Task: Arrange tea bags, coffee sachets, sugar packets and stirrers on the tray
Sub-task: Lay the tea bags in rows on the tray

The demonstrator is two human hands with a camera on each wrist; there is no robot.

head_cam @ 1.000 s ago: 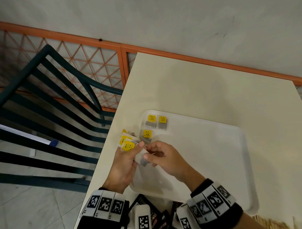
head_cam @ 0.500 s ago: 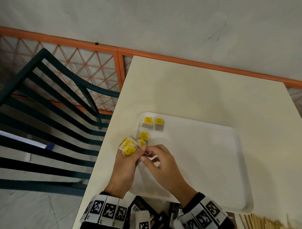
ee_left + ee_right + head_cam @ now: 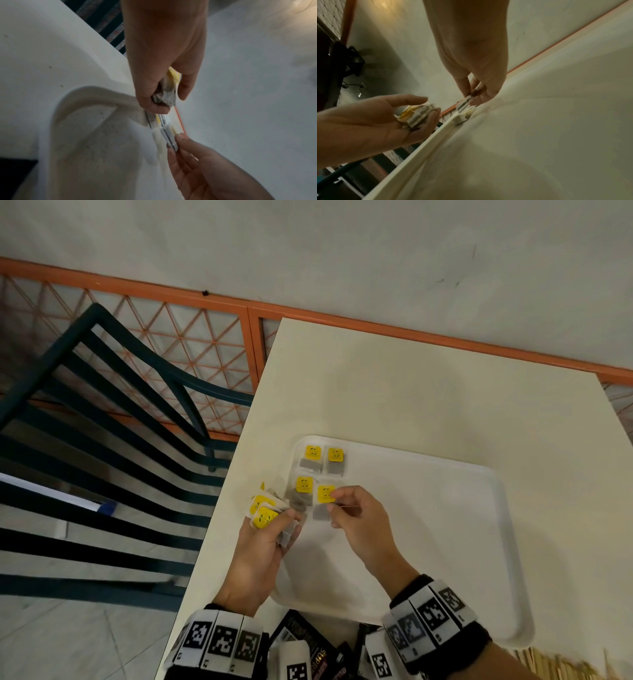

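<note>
A white tray (image 3: 462, 542) lies on the cream tabletop (image 3: 428, 392), its left rim close to the tabletop's left edge. In the tray's far-left corner two tea bags with yellow tags (image 3: 322, 458) lie side by side, and a third tea bag (image 3: 303, 489) lies just nearer along the left rim.

The right hand (image 3: 363, 522) pinches a fourth tea bag (image 3: 323, 501) between thumb and fingertips, just beside the third one; from the head view it sits low over the tray floor, though whether it touches the floor cannot be told. In the right wrist view the fingers (image 3: 465, 86) close on the bag's top edge beside the tray rim.

The left hand (image 3: 260, 546) hovers over the tray's left rim, fingers curled round a fanned bundle of tea bags (image 3: 265, 510), their yellow tags pointing away from the person. The left wrist view shows the same bundle clamped between thumb and fingers (image 3: 150, 94).

At the near edge of the tabletop, dark sachets (image 3: 308, 642) lie between the wrists, and pale wooden stirrers (image 3: 561, 662) show toward the near-right corner. A dark green chair (image 3: 113, 419) stands left of the table
</note>
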